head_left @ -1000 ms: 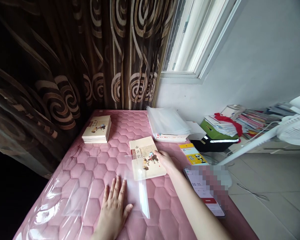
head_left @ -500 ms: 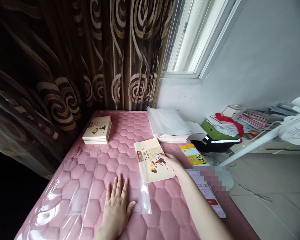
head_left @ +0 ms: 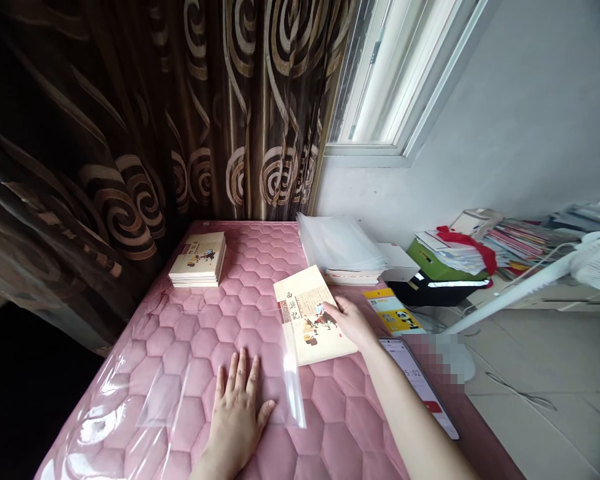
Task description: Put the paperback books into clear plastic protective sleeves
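Observation:
My right hand (head_left: 350,323) grips the right edge of a cream paperback book (head_left: 307,303), thumb on top of its illustrated cover. The book is tilted, its far edge raised a little. Its lower left part meets the right end of a clear plastic book cover (head_left: 294,397) spread on the pink quilted surface (head_left: 325,427). Flat on that plastic lies my left hand (head_left: 237,413), fingers spread, left of the book. The fingers under the book are hidden.
Matching books (head_left: 197,260) form a stack at the far left. Clear plastic sheets (head_left: 337,243) lie on another pile at the back. Along the right edge are a yellow panda-printed packet (head_left: 397,317) and a phone (head_left: 423,390). A white fan (head_left: 530,287) stands beyond.
My right hand has lifted the book slightly and shifted it a little, raising its far edge. My left hand stays flat on the plastic. The view has moved slightly.

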`<state>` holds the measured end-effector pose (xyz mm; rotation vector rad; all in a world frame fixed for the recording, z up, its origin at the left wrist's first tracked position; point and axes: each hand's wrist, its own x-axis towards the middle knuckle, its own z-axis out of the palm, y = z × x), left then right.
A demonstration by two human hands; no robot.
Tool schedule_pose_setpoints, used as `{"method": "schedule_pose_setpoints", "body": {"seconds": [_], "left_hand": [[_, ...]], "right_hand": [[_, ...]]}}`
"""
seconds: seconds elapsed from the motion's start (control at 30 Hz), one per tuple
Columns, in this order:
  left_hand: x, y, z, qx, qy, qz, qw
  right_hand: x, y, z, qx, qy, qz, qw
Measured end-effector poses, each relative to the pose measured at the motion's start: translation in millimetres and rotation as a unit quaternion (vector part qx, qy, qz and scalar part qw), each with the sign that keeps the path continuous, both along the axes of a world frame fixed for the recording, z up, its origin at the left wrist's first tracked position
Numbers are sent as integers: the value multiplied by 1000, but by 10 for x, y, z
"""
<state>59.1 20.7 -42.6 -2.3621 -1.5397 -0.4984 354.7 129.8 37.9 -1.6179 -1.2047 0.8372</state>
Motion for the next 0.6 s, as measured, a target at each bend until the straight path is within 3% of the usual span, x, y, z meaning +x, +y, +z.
{"method": "schedule_pose_setpoints", "body": {"seconds": [0.2, 0.33, 0.47, 0.6], "left_hand": [[259, 95, -8, -23, -22, 25, 999], [662, 239, 24, -62, -32, 22, 997], [919, 295, 100, -109, -38, 6, 993], [686, 261, 200, -93, -14, -31, 995]], "right_hand": [[183, -234, 654, 97, -52, -21, 994], [232, -404, 911, 127, 34, -37, 991], [163, -499, 853, 81, 135, -17, 987], [59, -540, 576, 17, 209, 10, 978]]}}
